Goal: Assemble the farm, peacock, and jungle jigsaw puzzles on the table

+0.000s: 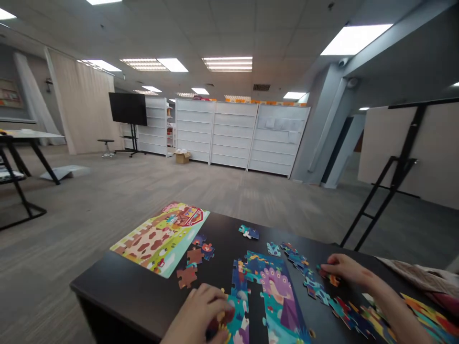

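On a dark table [118, 282] lies a partly joined peacock puzzle [276, 296] in blue and purple. My left hand [202, 308] rests at its lower left corner, fingers curled down on the pieces there. My right hand [346, 270] sits at the right, fingertips pinched on a small reddish puzzle piece [328, 274] beside a strip of joined pieces [315, 289]. Loose pieces [191, 265] lie left of the peacock puzzle, and one blue piece [248, 232] lies farther back.
A finished farm puzzle [161, 236] with a giraffe-like pattern lies at the table's far left. More colourful joined pieces [426, 313] and a cloth [416, 274] are at the right. Beyond the table: grey carpet, white shelving [244, 136], a screen on a stand [128, 110], a black easel frame [390, 184].
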A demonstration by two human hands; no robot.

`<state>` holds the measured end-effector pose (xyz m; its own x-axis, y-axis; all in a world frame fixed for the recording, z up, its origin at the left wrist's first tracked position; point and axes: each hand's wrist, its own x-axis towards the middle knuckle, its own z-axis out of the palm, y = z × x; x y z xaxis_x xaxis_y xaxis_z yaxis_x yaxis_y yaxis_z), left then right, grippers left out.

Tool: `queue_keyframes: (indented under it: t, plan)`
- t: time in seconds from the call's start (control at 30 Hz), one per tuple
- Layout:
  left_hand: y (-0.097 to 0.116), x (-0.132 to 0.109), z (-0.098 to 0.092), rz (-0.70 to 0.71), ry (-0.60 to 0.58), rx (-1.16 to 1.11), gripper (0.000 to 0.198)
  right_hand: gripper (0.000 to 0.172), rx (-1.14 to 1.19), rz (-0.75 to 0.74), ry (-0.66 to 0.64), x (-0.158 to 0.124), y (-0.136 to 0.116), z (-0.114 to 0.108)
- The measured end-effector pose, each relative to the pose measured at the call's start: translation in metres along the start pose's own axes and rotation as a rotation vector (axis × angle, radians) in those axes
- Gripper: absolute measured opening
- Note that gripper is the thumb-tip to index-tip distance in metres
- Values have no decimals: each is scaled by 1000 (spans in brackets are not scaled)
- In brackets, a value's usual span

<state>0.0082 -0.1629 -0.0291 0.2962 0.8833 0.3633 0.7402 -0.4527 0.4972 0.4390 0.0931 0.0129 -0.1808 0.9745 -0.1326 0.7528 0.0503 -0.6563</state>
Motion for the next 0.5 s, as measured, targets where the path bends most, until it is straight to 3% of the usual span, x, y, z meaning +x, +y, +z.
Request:
queue_keyframes:
  t: [0.07, 0.13, 0.17, 0.23, 0.3, 0.4, 0.5]
  plan:
    - [4, 5, 7, -18, -30, -29, 32, 46, 51, -42, 23, -12, -28, 0]
    - [4, 9, 6, -44, 12, -118, 32, 53, 121, -128, 9, -28, -66, 16]
    - [3, 11, 3, -67, 37, -173, 32, 54, 170, -201, -18, -35, -88, 32]
    - [3, 16, -4, -146, 87, -239, 35, 51, 297, -373, -197, -49, -130, 77]
    - [2, 20, -8, -239, 131, -219, 46, 37, 287, -417, -245, -56, -164, 129]
    - [1, 22, -7, -312, 143, -130, 68, 25, 247, -449, -240, -59, -187, 188]
    - [3, 17, -3, -309, 74, -77, 64, 24, 213, -480, -228, -57, -186, 210]
